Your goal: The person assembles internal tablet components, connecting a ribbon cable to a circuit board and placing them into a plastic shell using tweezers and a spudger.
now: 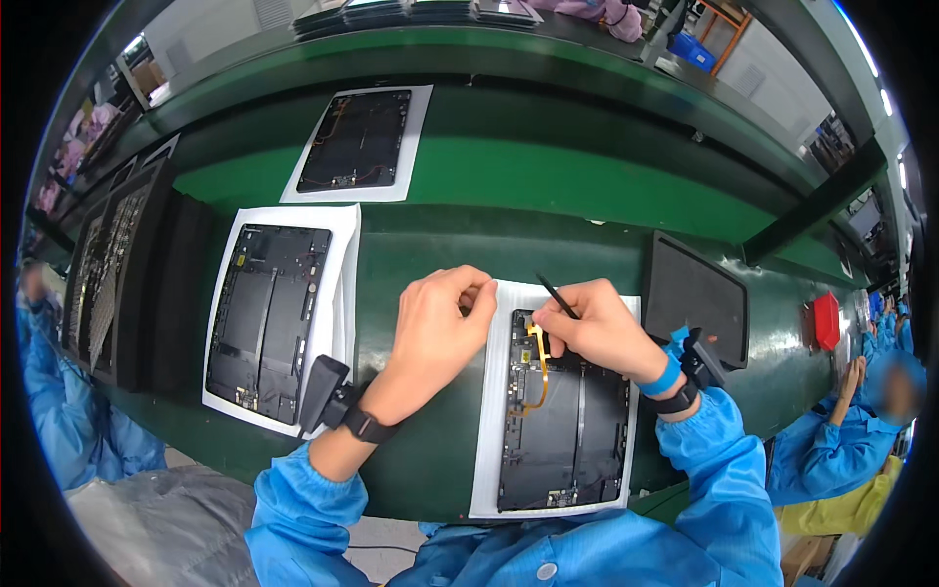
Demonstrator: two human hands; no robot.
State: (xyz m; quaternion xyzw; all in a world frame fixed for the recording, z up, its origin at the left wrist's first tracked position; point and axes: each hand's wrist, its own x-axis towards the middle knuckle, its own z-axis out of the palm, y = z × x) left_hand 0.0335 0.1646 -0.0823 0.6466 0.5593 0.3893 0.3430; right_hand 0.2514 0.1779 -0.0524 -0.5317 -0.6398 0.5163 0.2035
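Note:
In front of me a black tablet back housing (553, 440) with small fitted parts lies on a white foam sheet (492, 421). My right hand (602, 333) is closed around a thin black stick-like tool (558, 295) at the housing's far left corner. Beneath those fingers an orange-yellow flex cable (544, 367) runs down over the housing's left side. My left hand (435, 323) hovers by the sheet's far left corner, thumb and forefinger pinched together. Whatever is between them, if anything, is too small to make out.
To the left, another tablet housing (264, 323) rests on white foam; a third (357, 142) sits farther back. A black tray (696, 298) and red bin (827, 321) are on the right. Black racks (127, 274) stand at far left. A co-worker (831, 440) sits at right.

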